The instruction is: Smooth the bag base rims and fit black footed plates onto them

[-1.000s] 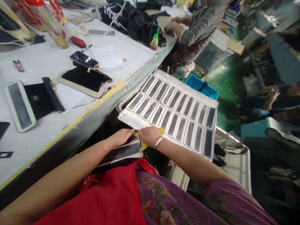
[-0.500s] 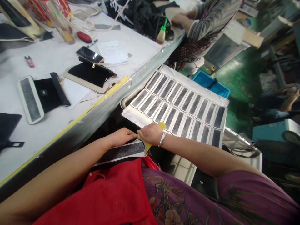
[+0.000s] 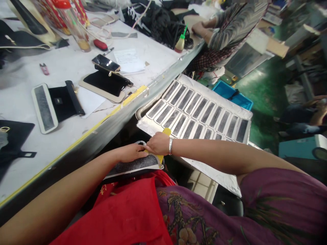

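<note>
On my lap, over the red apron [image 3: 127,211], lies a long leather-like panel [image 3: 139,163] with a dark grey strip and a pale border. My left hand [image 3: 131,152] grips it, fingers over its upper edge, which curls up there. Close beside it, my right hand [image 3: 158,143] is closed around a flat yellow scraper-like tool [image 3: 167,131]. One end of the tool sticks out above the fist; the lower end rests against the panel's right end. My two hands touch or nearly touch. The left fingertips are partly hidden.
To the right, a board [image 3: 145,126] bears rows of similar panels. The white table [image 3: 107,112] on the left carries black purses [image 3: 104,81], a phone [image 3: 106,62] and a glue bottle [image 3: 180,41]. A co-worker's arm [image 3: 214,35] is at the far side. A blue crate [image 3: 232,95] stands beyond the board.
My right hand with the yellow tool has shifted left along the panel. My left hand now reaches further over the panel. The whole view has moved slightly.
</note>
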`<state>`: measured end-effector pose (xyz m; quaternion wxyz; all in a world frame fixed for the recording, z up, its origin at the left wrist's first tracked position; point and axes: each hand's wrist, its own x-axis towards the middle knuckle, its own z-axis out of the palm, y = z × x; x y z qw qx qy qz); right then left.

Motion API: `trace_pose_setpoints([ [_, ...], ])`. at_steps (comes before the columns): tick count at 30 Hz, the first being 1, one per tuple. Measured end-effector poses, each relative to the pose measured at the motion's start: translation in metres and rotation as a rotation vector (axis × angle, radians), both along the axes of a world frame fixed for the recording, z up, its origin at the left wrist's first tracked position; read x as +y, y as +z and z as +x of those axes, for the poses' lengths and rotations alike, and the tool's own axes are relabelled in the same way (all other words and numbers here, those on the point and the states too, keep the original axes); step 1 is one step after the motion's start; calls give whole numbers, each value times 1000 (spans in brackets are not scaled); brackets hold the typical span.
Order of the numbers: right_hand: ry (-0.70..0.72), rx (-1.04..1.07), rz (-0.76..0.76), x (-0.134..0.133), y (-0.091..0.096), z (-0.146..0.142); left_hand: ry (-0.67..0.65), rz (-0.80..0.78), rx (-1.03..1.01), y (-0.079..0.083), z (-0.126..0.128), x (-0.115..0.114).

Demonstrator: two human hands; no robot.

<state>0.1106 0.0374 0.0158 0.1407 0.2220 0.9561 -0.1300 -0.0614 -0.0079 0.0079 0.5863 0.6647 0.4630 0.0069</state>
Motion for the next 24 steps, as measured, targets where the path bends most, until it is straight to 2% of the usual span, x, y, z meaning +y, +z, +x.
trace_pose_setpoints([
  [3, 72, -7, -13, 1, 1, -13, -41, 58, 70, -5, -8, -4],
  [6, 142, -25, -4, -2, 3, -28, -26, 130, 185, -3, -16, -14],
  [11, 295, -44, 65, 7, 23, -46, 1, 176, 205, 22, -32, -38],
  [13, 193, -26, 118, 19, 38, -36, 2, 208, 221, 30, -34, -46],
  [15, -10, -23, 181, 31, 49, -11, -4, 289, 284, 34, -28, -53],
  [18, -270, -66, 200, 35, 54, 41, -32, 434, 378, 29, 1, -56],
  [21, -448, -70, 147, 13, 42, 86, -32, 587, 451, 19, 41, -57],
  [24, -568, -16, 125, -27, 21, 107, 18, 746, 513, 7, 69, -60],
])
